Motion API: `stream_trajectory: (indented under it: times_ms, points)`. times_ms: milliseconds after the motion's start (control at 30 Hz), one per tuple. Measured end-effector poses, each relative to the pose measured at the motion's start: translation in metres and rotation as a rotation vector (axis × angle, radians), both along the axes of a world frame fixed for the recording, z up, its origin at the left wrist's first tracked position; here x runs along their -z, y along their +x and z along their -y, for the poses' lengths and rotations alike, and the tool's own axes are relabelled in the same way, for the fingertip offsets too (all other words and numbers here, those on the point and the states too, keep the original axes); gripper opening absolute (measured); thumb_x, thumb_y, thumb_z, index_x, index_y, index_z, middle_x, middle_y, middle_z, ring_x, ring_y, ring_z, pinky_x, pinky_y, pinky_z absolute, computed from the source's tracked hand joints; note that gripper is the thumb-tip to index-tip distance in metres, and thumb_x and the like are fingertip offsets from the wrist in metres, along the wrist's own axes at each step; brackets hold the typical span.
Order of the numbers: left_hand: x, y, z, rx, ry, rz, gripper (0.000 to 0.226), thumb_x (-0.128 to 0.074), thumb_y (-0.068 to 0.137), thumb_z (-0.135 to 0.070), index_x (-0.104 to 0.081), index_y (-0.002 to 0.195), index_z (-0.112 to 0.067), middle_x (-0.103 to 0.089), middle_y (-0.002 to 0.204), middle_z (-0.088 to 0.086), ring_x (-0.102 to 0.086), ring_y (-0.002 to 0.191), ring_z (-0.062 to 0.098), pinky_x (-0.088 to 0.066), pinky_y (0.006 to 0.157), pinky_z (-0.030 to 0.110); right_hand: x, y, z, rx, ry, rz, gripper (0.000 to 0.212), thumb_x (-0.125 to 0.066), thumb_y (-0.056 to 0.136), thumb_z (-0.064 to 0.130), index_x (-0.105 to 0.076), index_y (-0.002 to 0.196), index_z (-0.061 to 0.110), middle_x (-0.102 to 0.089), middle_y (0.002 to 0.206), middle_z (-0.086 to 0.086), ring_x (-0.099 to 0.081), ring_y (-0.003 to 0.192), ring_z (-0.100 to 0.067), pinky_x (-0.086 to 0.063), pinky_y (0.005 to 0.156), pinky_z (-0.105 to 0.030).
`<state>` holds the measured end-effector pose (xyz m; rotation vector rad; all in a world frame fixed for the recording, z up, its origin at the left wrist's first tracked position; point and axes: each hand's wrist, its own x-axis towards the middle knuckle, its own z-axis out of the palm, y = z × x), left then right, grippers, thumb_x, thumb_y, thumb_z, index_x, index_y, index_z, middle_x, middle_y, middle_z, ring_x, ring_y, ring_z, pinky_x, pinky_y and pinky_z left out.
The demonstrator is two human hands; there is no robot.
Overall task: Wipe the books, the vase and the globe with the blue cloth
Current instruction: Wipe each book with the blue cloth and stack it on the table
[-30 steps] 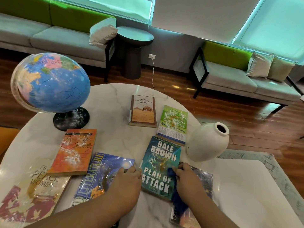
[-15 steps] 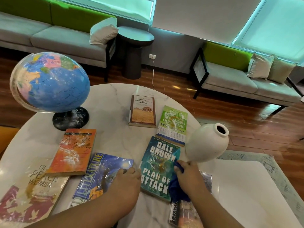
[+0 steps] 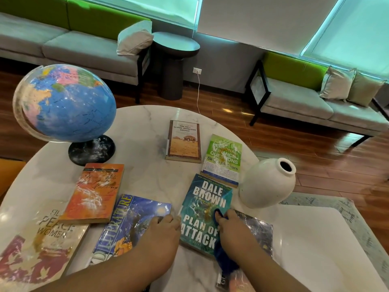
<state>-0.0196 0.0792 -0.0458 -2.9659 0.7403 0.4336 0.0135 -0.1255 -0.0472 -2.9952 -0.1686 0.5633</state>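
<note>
Right hand (image 3: 233, 230) has slid from the right edge of the teal glossy paperback "Plan of Attack" (image 3: 202, 209) onto its cover centre, fingers curled round the bunched dark-blue cloth (image 3: 225, 260) and pressing it down. Left hand (image 3: 162, 232): fingertips resting on the blue "Literature" book (image 3: 126, 224) alongside, clasping nothing. Paperback: light, slick, probably liable to skid on the round white marble table (image 3: 147, 175); brace at an edge. 7 books lie flat. Smooth white ceramic vase (image 3: 267, 184), likely breakable, stands near.
</note>
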Motion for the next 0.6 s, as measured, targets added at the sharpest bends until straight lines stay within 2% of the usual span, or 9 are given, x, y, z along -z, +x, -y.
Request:
stream_trajectory:
  times_ms: [100,167,233,300,367,400,467,533,600]
  points:
    - [0.001,0.002,0.001,-0.012,-0.005,0.006,0.052,-0.042,0.091,-0.012,-0.039,0.142,-0.007,-0.021,0.156,0.010,-0.028,0.136,0.026,-0.026,0.106,0.043,-0.003,0.011,-0.001,0.021,-0.065,0.004,0.051,-0.035,0.098,0.011,-0.026,0.149,0.013,-0.037,0.123,-0.007,-0.051,0.099,-0.026,-0.045,0.086,-0.033]
    - [0.002,0.001,0.001,-0.014,-0.035,0.027,0.052,-0.055,0.083,-0.016,-0.052,0.134,-0.007,-0.037,0.148,0.011,-0.040,0.128,0.027,-0.036,0.100,0.046,-0.001,0.004,-0.011,-0.023,-0.059,-0.021,0.049,-0.037,0.098,0.008,-0.030,0.146,0.010,-0.039,0.123,-0.008,-0.052,0.099,-0.026,-0.047,0.087,-0.033]
    - [-0.001,0.001,-0.002,0.001,-0.027,-0.027,0.052,-0.082,0.046,-0.030,-0.076,0.095,-0.015,-0.066,0.114,0.005,-0.063,0.094,0.022,-0.054,0.071,0.041,0.001,-0.003,-0.010,-0.053,-0.014,-0.042,0.043,-0.038,0.098,0.010,-0.039,0.142,0.009,-0.038,0.111,-0.004,-0.049,0.088,-0.020,-0.043,0.076,-0.027]
    - [0.007,0.001,-0.005,0.013,-0.057,0.052,0.052,-0.083,0.018,-0.032,-0.076,0.067,-0.019,-0.072,0.089,-0.002,-0.065,0.069,0.014,-0.053,0.050,0.031,-0.001,0.003,-0.004,-0.022,-0.003,-0.047,0.041,-0.038,0.099,0.012,-0.042,0.140,0.011,-0.034,0.104,-0.001,-0.047,0.085,-0.018,-0.038,0.074,-0.025]
    - [0.003,0.002,-0.004,-0.022,-0.056,-0.001,0.052,-0.085,0.028,-0.033,-0.077,0.077,-0.019,-0.072,0.099,0.001,-0.066,0.077,0.017,-0.055,0.056,0.035,-0.001,0.011,-0.002,0.015,-0.013,-0.040,0.045,-0.038,0.099,0.011,-0.036,0.144,0.012,-0.037,0.113,-0.004,-0.051,0.092,-0.020,-0.042,0.080,-0.026]
    - [0.001,0.002,-0.003,-0.018,-0.066,-0.027,0.051,-0.083,0.047,-0.030,-0.075,0.096,-0.016,-0.066,0.117,0.005,-0.063,0.094,0.022,-0.054,0.071,0.042,0.000,0.010,-0.005,0.012,-0.012,-0.039,0.046,-0.038,0.099,0.010,-0.034,0.145,0.011,-0.038,0.118,-0.006,-0.051,0.093,-0.020,-0.041,0.080,-0.027]
    - [0.002,0.001,-0.001,-0.030,-0.059,-0.002,0.054,-0.056,0.082,-0.016,-0.050,0.135,-0.009,-0.036,0.149,0.009,-0.041,0.128,0.028,-0.037,0.100,0.046,0.001,0.001,-0.011,-0.033,0.015,-0.050,0.044,-0.035,0.100,0.011,-0.035,0.143,0.009,-0.037,0.113,-0.005,-0.045,0.081,-0.013,-0.036,0.074,-0.023]
    - [0.001,0.001,-0.001,-0.026,-0.040,-0.029,0.056,-0.044,0.088,-0.011,-0.037,0.143,-0.008,-0.022,0.155,0.008,-0.029,0.135,0.026,-0.028,0.106,0.043,0.003,-0.008,-0.009,-0.066,0.051,-0.081,0.042,-0.034,0.101,0.014,-0.037,0.143,0.011,-0.034,0.105,-0.001,-0.039,0.072,-0.010,-0.034,0.067,-0.020]
    - [0.002,0.001,-0.002,-0.025,-0.038,-0.023,0.055,-0.043,0.089,-0.011,-0.037,0.143,-0.009,-0.020,0.156,0.007,-0.028,0.135,0.024,-0.027,0.107,0.042,0.004,-0.005,-0.003,-0.040,0.060,-0.068,0.044,-0.034,0.101,0.015,-0.035,0.145,0.016,-0.039,0.109,-0.003,-0.043,0.079,-0.012,-0.037,0.070,-0.019]
